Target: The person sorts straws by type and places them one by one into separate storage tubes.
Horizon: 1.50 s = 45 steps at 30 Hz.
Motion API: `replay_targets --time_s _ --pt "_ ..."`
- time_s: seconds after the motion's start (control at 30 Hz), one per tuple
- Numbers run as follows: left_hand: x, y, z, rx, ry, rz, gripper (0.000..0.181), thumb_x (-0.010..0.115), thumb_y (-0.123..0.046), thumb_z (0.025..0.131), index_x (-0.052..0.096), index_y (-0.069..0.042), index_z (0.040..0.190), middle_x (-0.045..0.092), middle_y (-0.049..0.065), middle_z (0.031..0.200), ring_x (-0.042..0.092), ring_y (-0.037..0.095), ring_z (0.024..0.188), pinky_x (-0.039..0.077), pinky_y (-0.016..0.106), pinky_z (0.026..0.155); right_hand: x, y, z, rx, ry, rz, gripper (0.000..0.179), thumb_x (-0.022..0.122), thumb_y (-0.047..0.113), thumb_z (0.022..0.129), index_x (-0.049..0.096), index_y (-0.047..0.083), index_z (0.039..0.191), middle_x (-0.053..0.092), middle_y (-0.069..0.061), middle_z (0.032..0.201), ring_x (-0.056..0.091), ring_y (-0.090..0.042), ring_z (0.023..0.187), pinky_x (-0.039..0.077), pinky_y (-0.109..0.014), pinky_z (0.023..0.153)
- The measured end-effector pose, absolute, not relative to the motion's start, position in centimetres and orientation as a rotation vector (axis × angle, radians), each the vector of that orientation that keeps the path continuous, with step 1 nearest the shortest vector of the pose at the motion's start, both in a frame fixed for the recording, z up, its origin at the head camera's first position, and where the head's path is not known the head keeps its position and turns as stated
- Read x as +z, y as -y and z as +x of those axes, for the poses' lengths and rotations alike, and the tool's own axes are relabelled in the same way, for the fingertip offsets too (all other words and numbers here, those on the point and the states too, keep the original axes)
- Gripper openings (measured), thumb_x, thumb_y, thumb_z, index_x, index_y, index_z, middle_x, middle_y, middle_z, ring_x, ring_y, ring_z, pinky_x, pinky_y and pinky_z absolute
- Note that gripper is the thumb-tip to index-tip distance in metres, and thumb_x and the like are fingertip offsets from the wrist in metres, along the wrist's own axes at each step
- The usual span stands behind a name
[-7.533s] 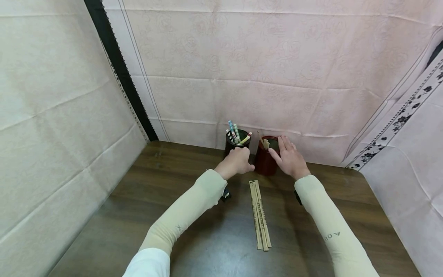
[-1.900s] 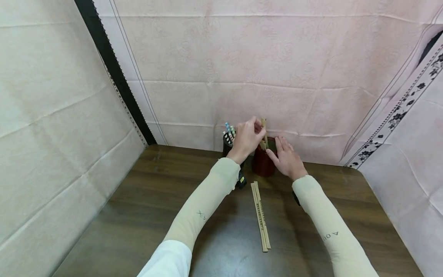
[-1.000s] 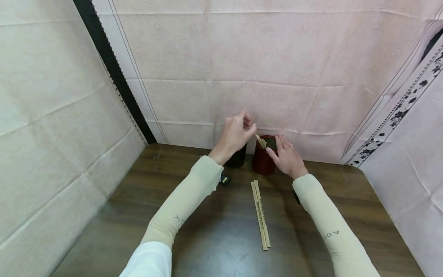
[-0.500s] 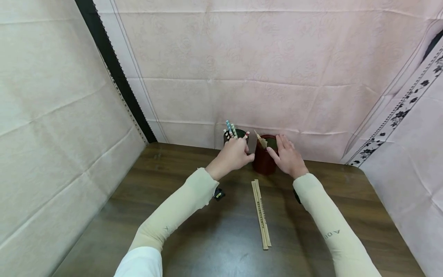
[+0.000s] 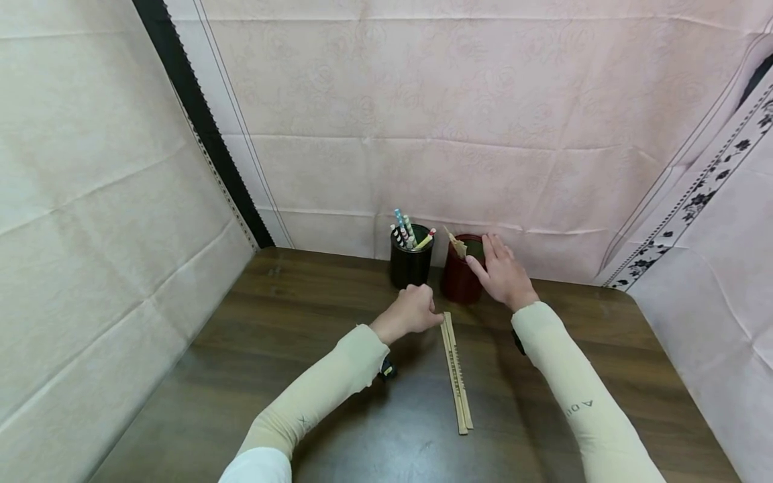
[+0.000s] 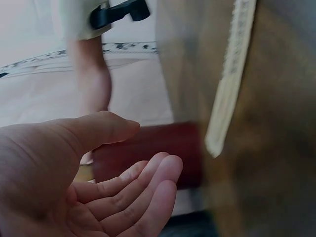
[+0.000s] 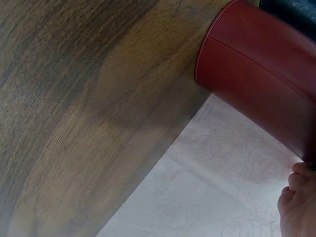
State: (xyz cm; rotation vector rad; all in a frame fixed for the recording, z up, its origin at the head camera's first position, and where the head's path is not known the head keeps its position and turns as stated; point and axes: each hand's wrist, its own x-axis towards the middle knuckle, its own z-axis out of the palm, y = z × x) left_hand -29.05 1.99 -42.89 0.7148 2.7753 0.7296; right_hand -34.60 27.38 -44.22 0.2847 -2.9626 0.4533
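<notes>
My left hand (image 5: 409, 310) hovers over the table beside the far end of two pale wooden strips (image 5: 455, 376), which carry dark printed marks like rulers. In the left wrist view its thumb stands apart from loosely bent fingers (image 6: 163, 170), with nothing between them. A dark red pen cup (image 5: 460, 285) stands upright at the back; pale strips (image 5: 457, 247) lean out of it. My right hand (image 5: 507, 276) rests against that cup's right rim, fingers extended. The right wrist view shows the red cup (image 7: 256, 64) and, at the edge, part of the right hand (image 7: 298, 197).
To the red cup's left stands a black pen cup (image 5: 409, 268) with several patterned pencils (image 5: 406, 227). Both cups are close to the cloth-covered back wall (image 5: 386, 168). Cloth also hangs on both sides of the brown wooden table (image 5: 290, 295).
Three strips lay on the table at first; two lie there now. My left hand held a strip over the red cup, let go, then came down toward the remaining strips. The right hand stayed.
</notes>
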Motion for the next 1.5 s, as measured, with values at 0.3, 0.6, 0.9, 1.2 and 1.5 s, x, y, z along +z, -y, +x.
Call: replay_targets --time_s 0.3,0.6,0.9,1.2,1.5 --pt "-46.7 -3.0 -28.5 0.77 -2.7 0.678 0.06 0.075 -0.024 0.095 0.045 -0.019 0.044 0.038 -0.009 0.041 0.045 0.014 0.049 0.043 0.027 0.061 -44.1 -27.3 -34.6 0.445 2.984 0.288 0.093 0.022 0.068 0.109 0.005 -0.001 0.169 0.004 -0.023 0.178 0.002 -0.039 0.166 0.012 -0.058 0.134" --pt "-52.4 -4.5 -31.0 0.707 -2.731 0.633 0.049 0.077 -0.033 0.092 0.051 -0.017 0.054 0.049 -0.002 0.053 0.057 0.022 0.067 0.052 0.036 0.07 -44.0 -27.3 -34.5 0.443 2.977 0.291 0.091 0.023 0.066 0.11 0.006 -0.002 0.169 0.005 -0.024 0.177 0.003 -0.04 0.166 0.012 -0.058 0.134" --pt "-50.5 -4.8 -29.9 0.667 -2.731 0.536 0.041 0.081 -0.037 0.089 0.053 -0.017 0.067 0.058 0.001 0.075 0.061 0.025 0.084 0.053 0.038 0.071 -44.2 -27.3 -34.5 0.462 2.958 0.294 0.093 0.024 0.068 0.109 0.008 -0.002 0.168 0.007 -0.024 0.177 0.005 -0.041 0.166 0.014 -0.059 0.134" --pt "-49.6 -5.5 -29.8 0.707 -2.66 0.445 0.037 0.08 -0.033 0.091 0.063 -0.012 0.066 0.063 0.003 0.064 0.061 0.025 0.073 0.052 0.035 0.059 -44.0 -27.3 -34.4 0.473 2.969 0.284 0.094 0.023 0.07 0.108 0.007 -0.001 0.169 0.006 -0.025 0.177 0.004 -0.041 0.166 0.015 -0.06 0.133" --pt "-48.9 -5.5 -28.8 0.772 -2.673 0.405 0.039 0.081 -0.029 0.093 0.066 -0.012 0.062 0.065 0.001 0.052 0.064 0.018 0.055 0.049 0.03 0.053 -44.0 -27.3 -34.4 0.444 2.974 0.303 0.092 0.022 0.067 0.11 0.004 -0.002 0.168 0.005 -0.026 0.177 0.002 -0.041 0.166 0.01 -0.058 0.134"
